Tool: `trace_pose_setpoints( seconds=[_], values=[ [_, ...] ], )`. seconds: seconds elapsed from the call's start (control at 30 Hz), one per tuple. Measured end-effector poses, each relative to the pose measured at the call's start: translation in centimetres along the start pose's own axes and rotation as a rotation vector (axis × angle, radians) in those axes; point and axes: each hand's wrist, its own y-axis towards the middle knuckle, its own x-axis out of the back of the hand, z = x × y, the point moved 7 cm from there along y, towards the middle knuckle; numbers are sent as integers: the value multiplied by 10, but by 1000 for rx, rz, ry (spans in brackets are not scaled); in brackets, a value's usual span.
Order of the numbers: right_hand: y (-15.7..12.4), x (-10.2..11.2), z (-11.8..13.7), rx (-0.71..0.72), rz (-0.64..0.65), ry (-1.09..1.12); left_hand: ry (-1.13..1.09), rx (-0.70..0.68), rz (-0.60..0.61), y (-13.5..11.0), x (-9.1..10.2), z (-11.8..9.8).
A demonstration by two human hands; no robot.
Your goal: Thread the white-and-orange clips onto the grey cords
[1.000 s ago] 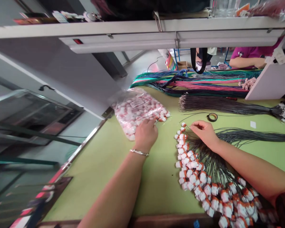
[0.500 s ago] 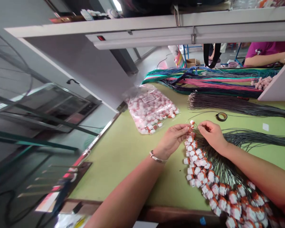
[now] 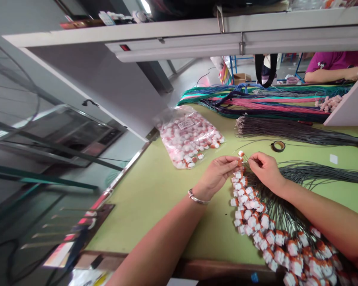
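Note:
My left hand [image 3: 219,172], with a bracelet at its wrist, pinches a small white-and-orange connector [image 3: 240,162] between thumb and fingertips. Close on its right, my right hand [image 3: 264,167] has its fingers pinched on a thin dark wire [image 3: 247,159] whose end meets the connector; whether it is inserted I cannot tell. Another white-and-orange connector head shows just above the left fingertips. Below both hands spreads a pile of wired connectors [image 3: 253,206], white and orange with dark wires, running down to the table's front edge.
A clear bag of connectors [image 3: 191,135] lies left of the hands. Behind are a dark wire bundle [image 3: 280,129], a roll of black tape [image 3: 278,146] and coloured wires [image 3: 256,101]. A metal-pronged rack [image 3: 92,226] sits at the left edge. Another person's arm [image 3: 328,75] shows across the table.
My right hand has shifted very slightly, bringing the wire a little nearer the connector. The left hand keeps its pinch; the view has moved only slightly.

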Motion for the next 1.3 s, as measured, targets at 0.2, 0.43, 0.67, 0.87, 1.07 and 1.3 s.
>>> trace_pose_setpoints(
  seconds=[0.2,0.43,0.67,0.87,1.07,1.3],
  values=[
    [-1,2,4,29,-19,-3,33,9,3,-1,1,3],
    [-2,3,7,99,-7,-78,20,2,15,0,0,3],
    [-3,-4,-3,46,33,-41,294,-153,-122,-2,1,-2],
    [-5,-10,-3,77,88,-21,202,-79,-60,-2,-3,3],
    [-6,-10,2,121,100,-45,93,-24,-17,1,-5,10],
    [-4,-8,-4,-49,64,112,51,-18,-2,2,-5,10]
  ],
)
